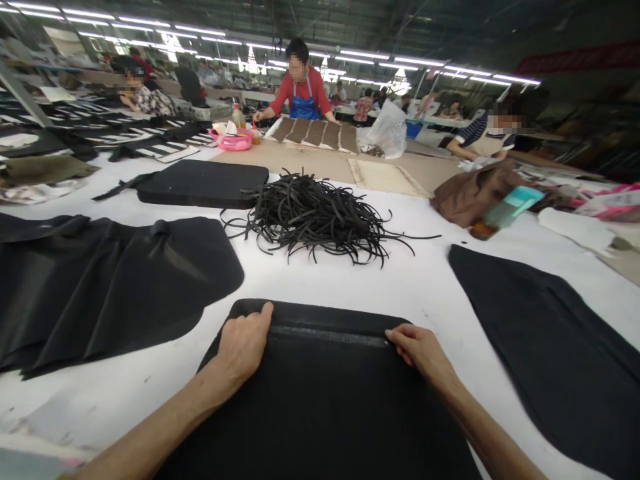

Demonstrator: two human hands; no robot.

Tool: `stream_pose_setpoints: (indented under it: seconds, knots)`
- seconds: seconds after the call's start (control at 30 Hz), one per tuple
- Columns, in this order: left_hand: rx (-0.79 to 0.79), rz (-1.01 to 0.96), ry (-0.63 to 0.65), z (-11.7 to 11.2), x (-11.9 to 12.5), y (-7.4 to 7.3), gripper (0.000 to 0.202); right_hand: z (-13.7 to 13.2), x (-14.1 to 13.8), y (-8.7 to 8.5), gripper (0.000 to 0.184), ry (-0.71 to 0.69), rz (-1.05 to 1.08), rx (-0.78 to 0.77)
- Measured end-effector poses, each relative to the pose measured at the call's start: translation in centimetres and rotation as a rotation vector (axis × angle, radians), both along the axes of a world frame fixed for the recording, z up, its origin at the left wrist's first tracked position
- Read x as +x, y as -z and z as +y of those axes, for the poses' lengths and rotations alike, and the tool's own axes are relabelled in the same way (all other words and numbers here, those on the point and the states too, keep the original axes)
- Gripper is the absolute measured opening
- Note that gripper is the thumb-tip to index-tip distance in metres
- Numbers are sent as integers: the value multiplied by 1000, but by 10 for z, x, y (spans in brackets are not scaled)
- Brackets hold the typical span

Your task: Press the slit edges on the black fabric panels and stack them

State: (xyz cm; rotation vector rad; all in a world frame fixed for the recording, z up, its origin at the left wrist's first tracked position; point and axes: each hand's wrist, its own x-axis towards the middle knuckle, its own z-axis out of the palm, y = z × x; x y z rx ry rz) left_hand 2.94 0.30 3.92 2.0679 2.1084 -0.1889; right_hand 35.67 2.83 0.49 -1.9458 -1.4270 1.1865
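A black leather-like panel (325, 400) with rounded corners lies in front of me on the white table. A narrow grey, shinier strip (325, 335) runs across it, just below its far edge. My left hand (246, 340) is closed at the far left corner, fingers curled and thumb pressed on the panel near the strip's left end. At the strip's other end, my right hand (414, 345) pinches the panel near its right edge, thumb against fingers. A tiny pale speck shows beside the right fingertips. What lies under the fingers is hidden.
A heap of thin black strips (315, 217) sits beyond the panel. Stacked black pieces (200, 183) lie behind it, draped black sheets (115, 280) left, another black panel (555, 347) right. A teal-lidded bottle (507, 212) lies tilted at right. A co-worker in red (300, 93) stands opposite.
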Motion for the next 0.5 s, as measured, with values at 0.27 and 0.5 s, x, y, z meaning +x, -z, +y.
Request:
stream_pose_setpoints:
  seconds: [0.27,0.5]
  knots:
    - [83,225,149,-3,10,2,46,2,2,4,26,8,23,11]
    - [76,204,143,-1,-1,9,41,0,-2,0,20,7,20,13]
